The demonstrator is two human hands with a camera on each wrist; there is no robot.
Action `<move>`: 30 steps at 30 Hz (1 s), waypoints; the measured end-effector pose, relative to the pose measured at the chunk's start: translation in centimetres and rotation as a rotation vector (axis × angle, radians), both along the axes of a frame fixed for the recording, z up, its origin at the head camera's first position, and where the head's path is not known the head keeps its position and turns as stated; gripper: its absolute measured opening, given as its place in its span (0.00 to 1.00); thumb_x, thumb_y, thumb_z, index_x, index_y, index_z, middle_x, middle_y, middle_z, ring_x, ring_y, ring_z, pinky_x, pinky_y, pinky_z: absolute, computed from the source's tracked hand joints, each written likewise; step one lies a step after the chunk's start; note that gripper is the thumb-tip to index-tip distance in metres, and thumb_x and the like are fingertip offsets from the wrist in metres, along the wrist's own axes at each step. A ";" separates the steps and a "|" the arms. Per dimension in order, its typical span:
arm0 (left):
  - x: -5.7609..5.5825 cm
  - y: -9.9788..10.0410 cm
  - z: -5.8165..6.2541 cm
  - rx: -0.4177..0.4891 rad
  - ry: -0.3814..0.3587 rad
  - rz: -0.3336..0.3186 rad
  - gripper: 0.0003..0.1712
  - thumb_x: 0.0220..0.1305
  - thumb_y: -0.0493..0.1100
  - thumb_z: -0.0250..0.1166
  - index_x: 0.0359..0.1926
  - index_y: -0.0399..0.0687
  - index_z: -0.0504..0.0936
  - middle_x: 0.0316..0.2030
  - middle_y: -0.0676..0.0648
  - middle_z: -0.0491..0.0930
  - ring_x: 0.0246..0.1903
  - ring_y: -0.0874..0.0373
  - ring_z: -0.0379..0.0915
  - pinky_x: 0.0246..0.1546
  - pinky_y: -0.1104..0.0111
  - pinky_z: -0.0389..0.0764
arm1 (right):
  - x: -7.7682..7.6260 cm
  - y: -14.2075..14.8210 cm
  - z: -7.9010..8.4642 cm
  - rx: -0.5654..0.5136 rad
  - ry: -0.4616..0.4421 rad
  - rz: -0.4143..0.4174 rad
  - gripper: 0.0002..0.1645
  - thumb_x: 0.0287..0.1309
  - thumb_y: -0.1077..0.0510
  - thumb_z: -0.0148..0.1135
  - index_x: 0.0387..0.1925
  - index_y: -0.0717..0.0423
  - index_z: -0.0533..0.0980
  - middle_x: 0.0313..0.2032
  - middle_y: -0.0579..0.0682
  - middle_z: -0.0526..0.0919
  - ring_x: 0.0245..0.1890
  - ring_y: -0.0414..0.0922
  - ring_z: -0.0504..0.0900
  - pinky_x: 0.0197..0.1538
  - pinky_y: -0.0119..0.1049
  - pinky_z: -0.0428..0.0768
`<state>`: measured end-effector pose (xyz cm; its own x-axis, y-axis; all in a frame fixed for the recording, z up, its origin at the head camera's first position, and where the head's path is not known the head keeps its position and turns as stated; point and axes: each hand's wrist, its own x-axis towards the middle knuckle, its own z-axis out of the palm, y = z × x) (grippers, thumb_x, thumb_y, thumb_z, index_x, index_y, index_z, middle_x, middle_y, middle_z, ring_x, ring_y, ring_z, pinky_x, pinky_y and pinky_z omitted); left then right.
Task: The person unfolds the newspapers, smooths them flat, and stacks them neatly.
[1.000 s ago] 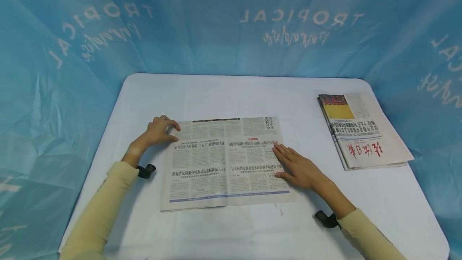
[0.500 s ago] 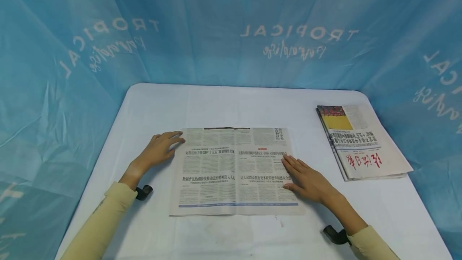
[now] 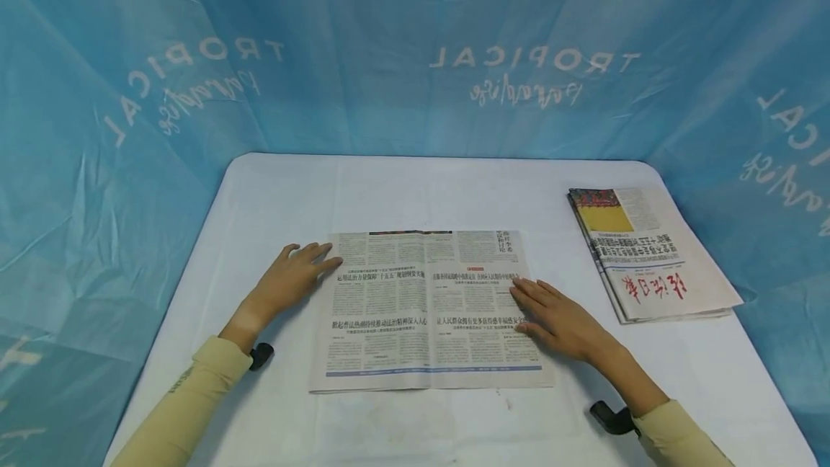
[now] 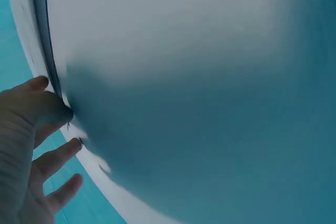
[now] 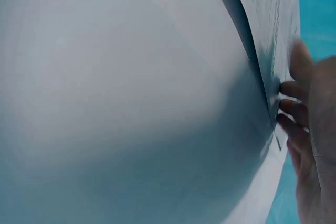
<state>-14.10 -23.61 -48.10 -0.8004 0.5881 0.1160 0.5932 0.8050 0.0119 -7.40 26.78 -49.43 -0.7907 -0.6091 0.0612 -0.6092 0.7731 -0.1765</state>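
My hands are both down flat with the fingers straight, well apart from each other and gripping nothing. My left hand (image 3: 290, 281) lies on the white counter (image 3: 454, 186) at the left edge of the folded grey newspaper sheet with black Chinese headlines (image 3: 428, 308), its fingertips just reaching that edge near the far left corner. My right hand (image 3: 558, 316) lies palm down on the right part of the same sheet, fingers pointing to the far left across the print and pressing the paper onto the counter.

The newspaper sheet lies flat in the middle of the counter, a little toward the near side, with a crease running down its centre and a thin blue line along its near edge. From the left wrist view I see my left hand (image 4: 31, 145) with fingers spread beside the paper's edge. From the right wrist view I see my right hand (image 5: 310, 135) at the paper's edge, though both wrist pictures are too close and blurred to tell more.

Both arms wear pale yellow sleeves (image 3: 188, 402), each with a small black mount (image 3: 261, 355) at the wrist.

Well apart, at the right side of the counter, sits a stack of folded newspapers with a red title and a yellow picture (image 3: 648, 258). A blue fabric backdrop with white mirrored lettering (image 3: 415, 56) surrounds the counter on the left, far and right sides.
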 end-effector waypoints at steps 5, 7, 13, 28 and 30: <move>0.1 0.5 -0.4 -0.055 0.096 -0.096 0.29 0.61 0.36 0.67 0.64 0.52 0.75 0.66 0.39 0.69 0.65 0.41 0.66 0.62 0.45 0.66 | -1.3 0.7 0.1 0.021 0.098 0.052 0.37 0.55 0.71 0.63 0.68 0.61 0.66 0.68 0.60 0.68 0.66 0.60 0.68 0.66 0.53 0.64; 0.1 0.7 -0.5 -0.058 0.132 -0.122 0.29 0.60 0.35 0.68 0.63 0.51 0.76 0.65 0.40 0.71 0.64 0.42 0.68 0.63 0.46 0.66 | -1.8 1.0 0.0 0.056 0.119 0.047 0.40 0.53 0.74 0.62 0.69 0.61 0.64 0.69 0.61 0.66 0.67 0.60 0.67 0.66 0.53 0.65; 0.1 1.2 -0.4 -0.091 0.179 -0.142 0.27 0.61 0.35 0.67 0.62 0.49 0.76 0.62 0.40 0.75 0.59 0.43 0.73 0.63 0.47 0.67 | -3.7 1.7 -0.2 0.146 0.161 0.053 0.37 0.63 0.67 0.56 0.72 0.62 0.57 0.71 0.62 0.61 0.71 0.58 0.61 0.71 0.48 0.58; -0.3 1.2 -0.2 -0.183 0.223 -0.129 0.25 0.58 0.31 0.68 0.57 0.45 0.79 0.57 0.43 0.79 0.53 0.46 0.79 0.61 0.46 0.67 | -6.7 1.4 -0.5 0.223 0.393 0.330 0.34 0.77 0.59 0.13 0.68 0.64 0.63 0.69 0.60 0.66 0.67 0.56 0.68 0.66 0.50 0.68; -0.3 1.2 -0.2 -0.194 0.226 -0.127 0.25 0.58 0.32 0.68 0.58 0.45 0.79 0.57 0.43 0.79 0.54 0.47 0.79 0.61 0.46 0.67 | -6.7 1.4 -0.5 0.217 0.399 0.332 0.33 0.77 0.59 0.14 0.68 0.64 0.63 0.69 0.60 0.66 0.67 0.56 0.68 0.66 0.50 0.68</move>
